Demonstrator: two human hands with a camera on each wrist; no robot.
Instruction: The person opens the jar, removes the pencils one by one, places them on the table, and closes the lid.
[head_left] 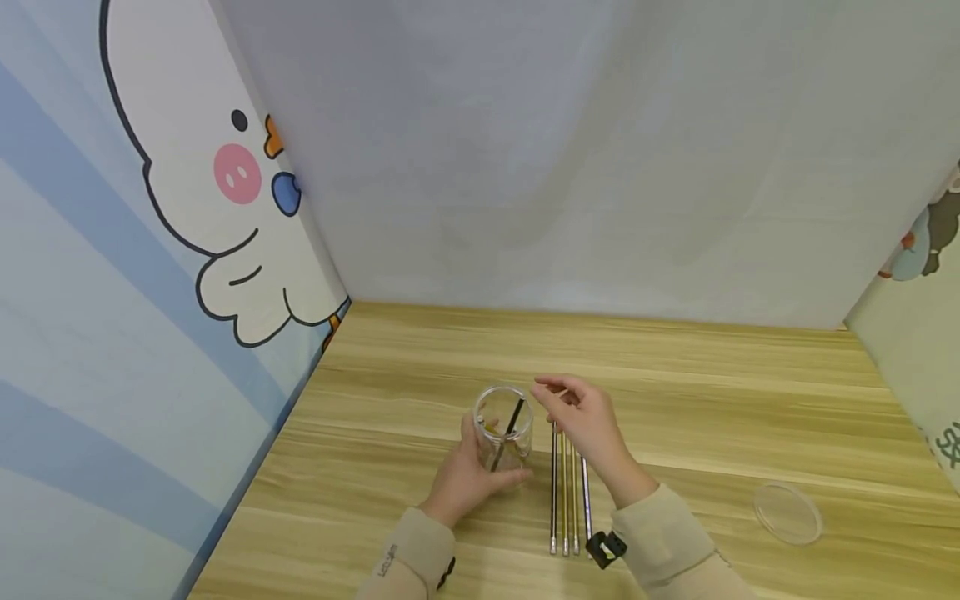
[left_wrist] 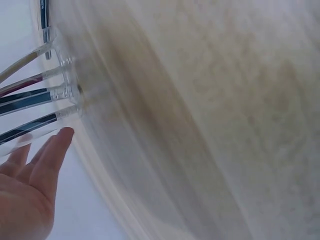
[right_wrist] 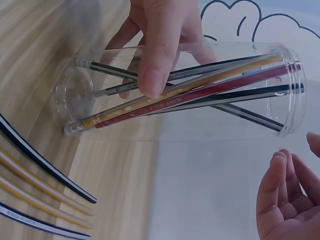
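My left hand holds a clear plastic jar, its thumb on one side and its fingers on the other. Inside the jar stand several pencils leaning across each other, among them a red pencil, a yellow pencil and black ones. In the left wrist view, pencil ends show through the jar's base, near the left fingertips. My right hand hovers just right of the jar's mouth, fingers loosely bent and holding nothing visible; the right wrist view shows thumb and fingertips apart.
On the wooden table, right of the jar, several pencils lie side by side, black, yellow and dark striped. A clear round lid lies farther right. A pale back wall and a cartoon-printed left wall border the table.
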